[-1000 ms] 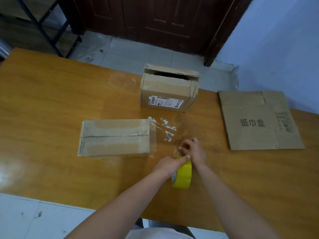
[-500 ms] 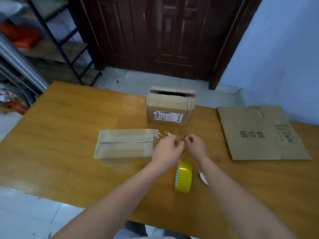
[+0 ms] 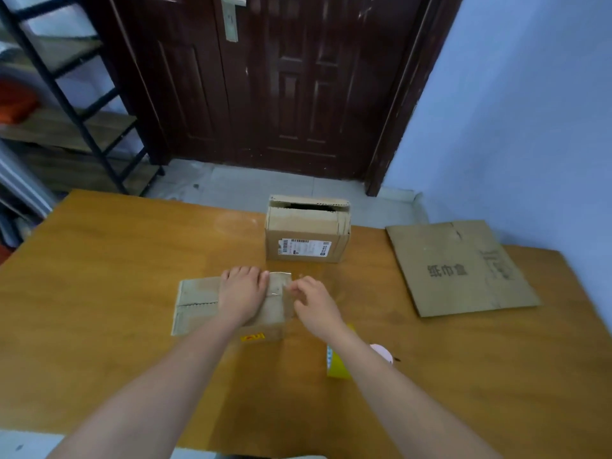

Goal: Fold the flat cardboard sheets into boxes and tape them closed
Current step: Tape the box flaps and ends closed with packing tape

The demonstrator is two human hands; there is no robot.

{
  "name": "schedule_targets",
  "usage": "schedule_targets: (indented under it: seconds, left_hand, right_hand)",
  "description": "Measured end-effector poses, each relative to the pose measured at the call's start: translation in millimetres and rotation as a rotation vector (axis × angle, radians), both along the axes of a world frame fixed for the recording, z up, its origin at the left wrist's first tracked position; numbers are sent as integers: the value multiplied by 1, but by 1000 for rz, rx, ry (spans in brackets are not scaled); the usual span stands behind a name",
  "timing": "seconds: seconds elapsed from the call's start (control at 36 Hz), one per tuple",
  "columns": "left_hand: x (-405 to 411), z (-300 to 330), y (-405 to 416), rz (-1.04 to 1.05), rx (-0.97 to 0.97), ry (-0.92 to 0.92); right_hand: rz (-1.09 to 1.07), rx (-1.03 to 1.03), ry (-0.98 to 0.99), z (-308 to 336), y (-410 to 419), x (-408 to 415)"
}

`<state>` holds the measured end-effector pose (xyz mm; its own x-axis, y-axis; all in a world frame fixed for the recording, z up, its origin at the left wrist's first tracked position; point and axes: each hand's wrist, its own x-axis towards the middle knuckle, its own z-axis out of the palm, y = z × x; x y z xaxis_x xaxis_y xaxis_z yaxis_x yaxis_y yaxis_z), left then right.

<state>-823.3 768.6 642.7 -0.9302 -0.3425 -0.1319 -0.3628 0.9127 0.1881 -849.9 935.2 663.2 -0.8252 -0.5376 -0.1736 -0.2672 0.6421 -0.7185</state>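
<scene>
A low folded cardboard box (image 3: 195, 303) lies on the wooden table (image 3: 99, 293), with clear tape along its top seam. My left hand (image 3: 241, 294) presses flat on the box's top, fingers straight. My right hand (image 3: 314, 303) is at the box's right end, fingers curled around the loose clear tape end there. The yellow tape roll (image 3: 336, 364) stands on edge near my right forearm, partly hidden by it. Further back stands a second folded box (image 3: 308, 236) with a shipping label. A flat cardboard sheet (image 3: 460, 266) lies at the right.
A small pink object (image 3: 384, 354) lies beside the tape roll, half hidden by my arm. Beyond the table's far edge are a dark wooden door (image 3: 275, 81), a blue wall and a black metal shelf (image 3: 66, 104) at the left.
Both hands left the tape roll and moved forward to the low box. My left hand now lies flat on its top, my right at its right end. The view tilted upward.
</scene>
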Motion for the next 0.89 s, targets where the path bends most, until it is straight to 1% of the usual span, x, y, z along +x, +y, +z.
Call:
schedule_targets:
  seconds: [0.19,0.31,0.47,0.56,0.64,0.69,0.75,0.81,0.89]
  left_hand:
    - [-1,-9,-5,-16,12,54]
    - [0,-10,-6,-7,72,119]
    - [2,-8,-8,-22,116,115]
    - [2,-10,-10,-43,121,118]
    - [3,-7,-10,-58,133,110]
    - [2,-7,-11,-75,105,92]
    - [2,-8,-11,-88,82,90]
    - [4,-6,-12,-113,90,92]
    - [6,-7,-14,-189,35,95]
  right_hand:
    - [-15,108,-68,-9,-12,8]
    - [-43,158,-62,-14,-24,8]
    - [-62,222,-84,-11,-35,4]
    - [-20,324,-108,-8,-34,-1]
    - [-111,399,-35,-8,-31,-11]
    - [-166,418,38,-5,-32,-18]
    - [-124,467,96,-1,-34,-25]
    - [-21,528,133,4,-39,-32]
    - [157,636,153,7,-49,-41]
